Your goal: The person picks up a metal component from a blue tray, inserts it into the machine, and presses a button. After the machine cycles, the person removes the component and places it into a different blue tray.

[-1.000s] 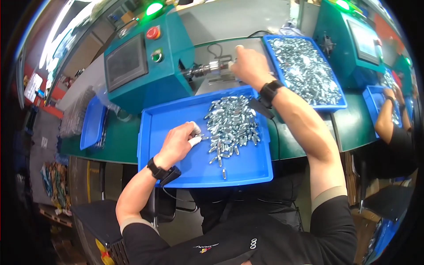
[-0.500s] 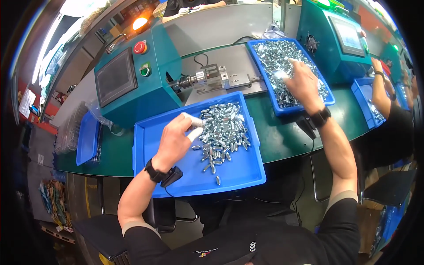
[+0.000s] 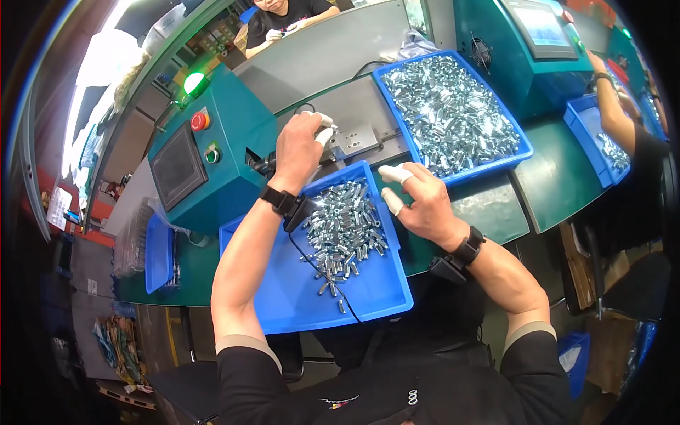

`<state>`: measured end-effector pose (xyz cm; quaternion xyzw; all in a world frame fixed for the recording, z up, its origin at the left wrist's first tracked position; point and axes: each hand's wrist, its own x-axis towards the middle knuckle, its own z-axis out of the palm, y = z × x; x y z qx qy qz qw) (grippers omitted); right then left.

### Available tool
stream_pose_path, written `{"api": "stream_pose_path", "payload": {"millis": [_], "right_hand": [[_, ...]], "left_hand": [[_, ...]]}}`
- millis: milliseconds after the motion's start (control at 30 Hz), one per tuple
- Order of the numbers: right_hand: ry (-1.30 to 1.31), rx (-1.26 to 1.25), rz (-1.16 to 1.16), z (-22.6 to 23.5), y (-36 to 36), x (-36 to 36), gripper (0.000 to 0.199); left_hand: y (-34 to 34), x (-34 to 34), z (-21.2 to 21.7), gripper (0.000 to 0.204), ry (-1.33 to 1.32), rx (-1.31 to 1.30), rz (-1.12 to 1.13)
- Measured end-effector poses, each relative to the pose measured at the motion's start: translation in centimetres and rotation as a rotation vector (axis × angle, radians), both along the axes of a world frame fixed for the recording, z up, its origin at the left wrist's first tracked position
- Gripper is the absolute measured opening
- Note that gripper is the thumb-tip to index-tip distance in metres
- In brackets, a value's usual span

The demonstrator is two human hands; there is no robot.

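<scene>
My left hand (image 3: 300,145) reaches over the spindle of the green machine. Its thumb and forefinger, in white finger cots, come together beside the metal clamp block (image 3: 356,140); what they pinch, if anything, is too small to make out. My right hand (image 3: 427,207) hovers by the right rim of the near blue tray (image 3: 283,301), its white-cotted thumb and fingers apart with nothing visible between them. A heap of small silvery metal sleeves (image 3: 345,227) lies in that tray, under my left wrist. More such sleeves (image 3: 453,113) fill the far blue tray (image 3: 525,150).
The green machine (image 3: 234,131) carries a dark screen, a red button (image 3: 200,121) and a lit green lamp (image 3: 195,84). Another machine (image 3: 524,71) stands at right, where a co-worker's arm (image 3: 615,110) reaches in. A person sits behind the grey partition (image 3: 326,46). A cable hangs from my left wrist.
My left hand has moved from above the near tray up to the spindle. The right hand has come back from the far tray's sleeves. The lamp has turned from orange to green.
</scene>
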<state>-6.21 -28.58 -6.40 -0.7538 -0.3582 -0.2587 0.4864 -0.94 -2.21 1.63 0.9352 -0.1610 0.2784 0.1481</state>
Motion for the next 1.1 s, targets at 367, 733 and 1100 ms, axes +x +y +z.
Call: {"api": "stream_pose_path", "payload": {"millis": [367,733,1100], "right_hand": [[-0.036,0.033,0.041,0.0,0.0,0.2,0.031],[0.643,0.216,0.341,0.7,6.6,4.9,0.071],[0.877,0.211,0.610,1.3,9.6,5.9,0.072]], "left_hand": [[1.7,0.4,-1.3,0.018,0.038,0.107,0.012],[1.7,-4.2,-1.0,0.024,-0.125,0.226,-0.057],[7.2,-19.7,-4.0,0.029,0.367,0.002,0.075]]}}
